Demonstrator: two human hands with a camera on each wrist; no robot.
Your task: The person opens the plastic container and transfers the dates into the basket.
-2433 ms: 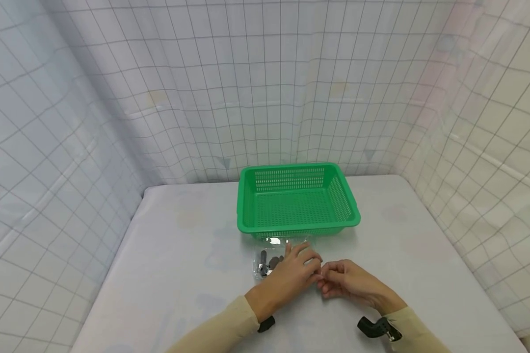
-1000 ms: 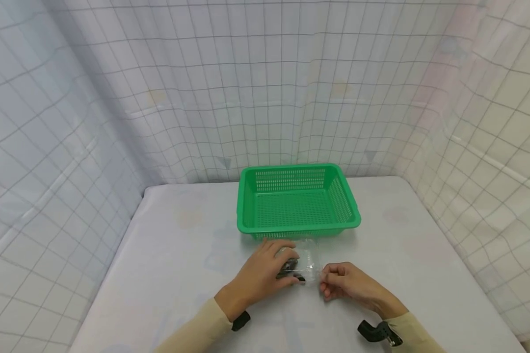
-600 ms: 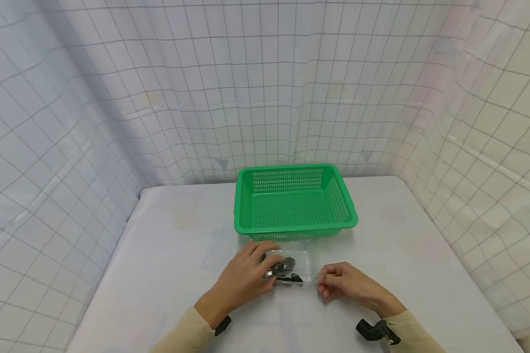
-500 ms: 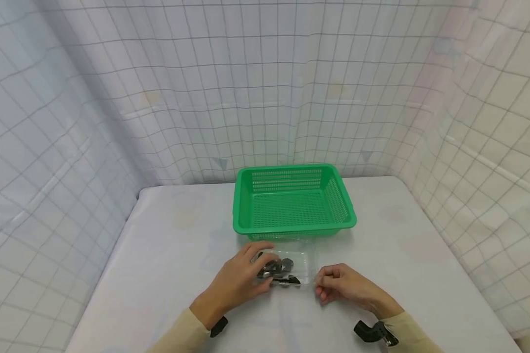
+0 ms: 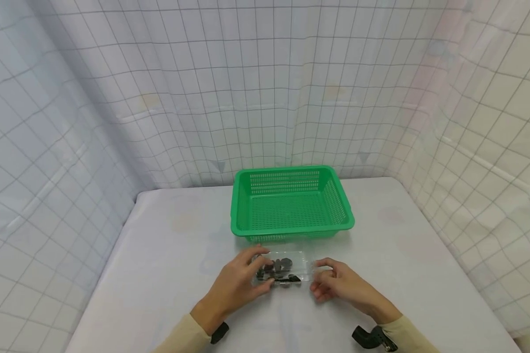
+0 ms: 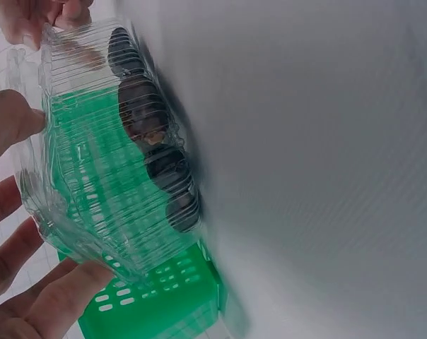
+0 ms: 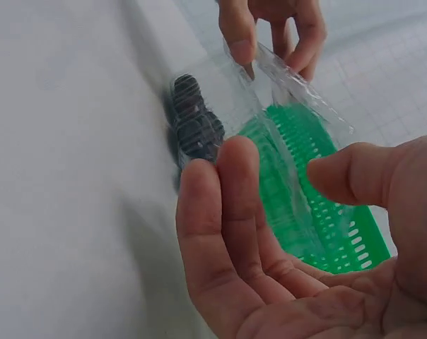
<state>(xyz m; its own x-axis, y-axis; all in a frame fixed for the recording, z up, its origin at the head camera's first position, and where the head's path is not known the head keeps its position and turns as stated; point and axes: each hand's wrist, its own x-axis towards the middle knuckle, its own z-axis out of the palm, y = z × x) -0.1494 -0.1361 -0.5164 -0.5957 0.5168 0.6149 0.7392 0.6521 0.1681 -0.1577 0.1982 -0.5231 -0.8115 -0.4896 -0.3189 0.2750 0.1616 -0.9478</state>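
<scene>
A clear plastic clamshell box (image 5: 301, 267) sits on the white table in the head view, in front of the green basket. Several dark lumpy pieces (image 6: 144, 109) lie along its bottom, seen through the ribbed wall in the left wrist view. My left hand (image 5: 238, 280) grips the box's left end, thumb at the near side and fingers across the far side. My right hand (image 5: 340, 283) is at the box's right edge, fingers loosely bent. In the right wrist view its thumb (image 7: 355, 173) stands apart from the fingers (image 7: 212, 212), with nothing between them.
The green basket (image 5: 291, 232) with slotted walls stands just behind the box. White gridded curtains (image 5: 265, 88) enclose the back and both sides of the table (image 5: 181, 274). Black straps (image 5: 373, 338) sit at the wrists.
My left hand has moved from beside the right hand to the box's left end, uncovering the dark pieces. Just now my right thumb and fingers have spread from their pinch.
</scene>
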